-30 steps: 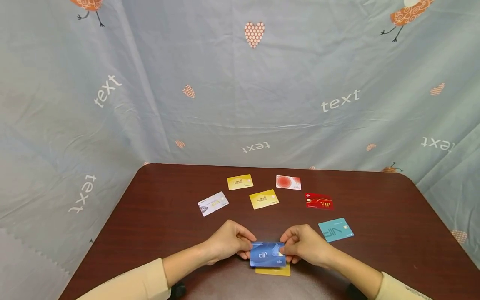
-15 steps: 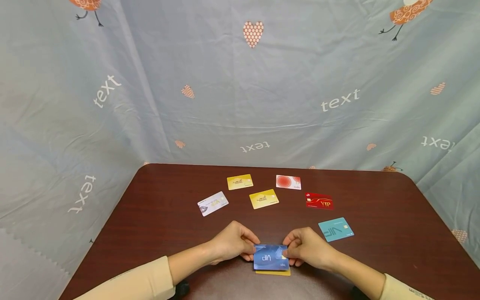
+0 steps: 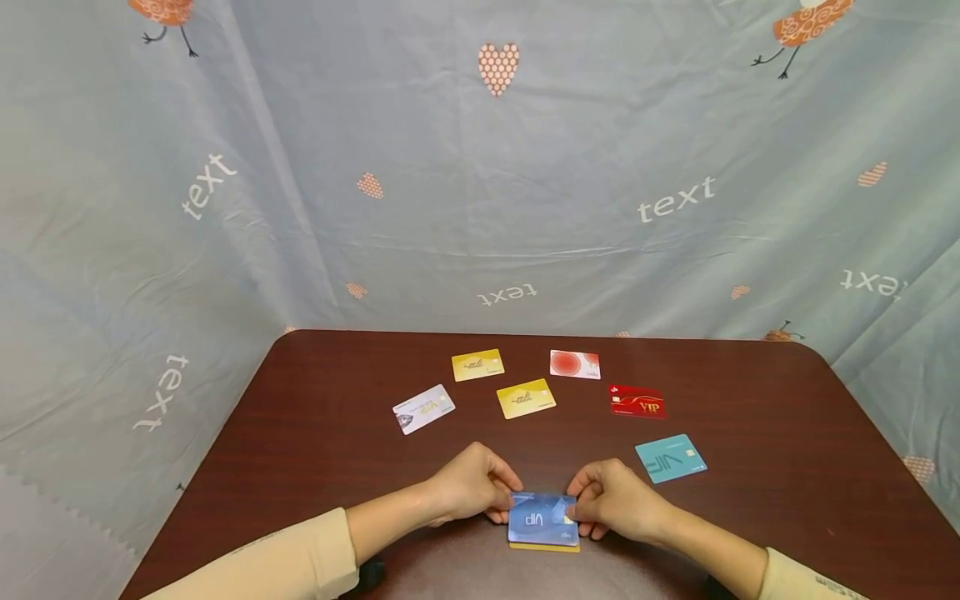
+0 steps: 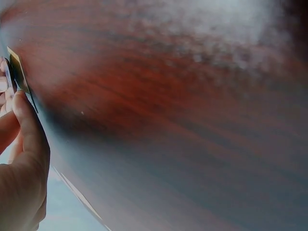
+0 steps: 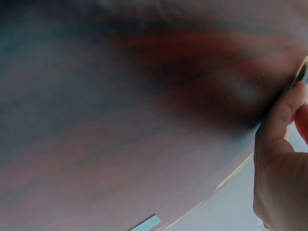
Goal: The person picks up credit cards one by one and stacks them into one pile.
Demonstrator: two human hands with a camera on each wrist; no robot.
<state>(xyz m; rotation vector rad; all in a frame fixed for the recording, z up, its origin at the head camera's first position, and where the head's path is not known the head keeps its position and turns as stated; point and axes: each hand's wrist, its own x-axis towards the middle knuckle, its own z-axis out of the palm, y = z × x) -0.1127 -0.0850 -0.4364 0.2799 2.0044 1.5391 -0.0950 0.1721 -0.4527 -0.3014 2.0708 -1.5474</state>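
A blue VIP card (image 3: 542, 521) lies over a yellow card (image 3: 544, 547), of which only a thin strip shows along the near edge. My left hand (image 3: 472, 483) pinches the blue card's left end, and my right hand (image 3: 618, 500) pinches its right end near the chip. In the left wrist view, the left thumb and fingers (image 4: 30, 125) are right at the edge of the yellow card (image 4: 18, 72). The right wrist view catches the right hand (image 5: 281, 159) with its thumb against a card edge (image 5: 301, 70).
Beyond my hands lie a white VIP card (image 3: 423, 409), a yellow card (image 3: 477, 365), another yellow card (image 3: 527, 399), a white card with red circles (image 3: 574, 364), a red VIP card (image 3: 637, 402) and a teal card (image 3: 671, 458). A patterned curtain (image 3: 420, 233) hangs behind the brown table (image 3: 315, 433).
Both hands have brought the blue card slightly right and toward the near edge, so it covers more of the yellow card beneath. The other cards stay in place.
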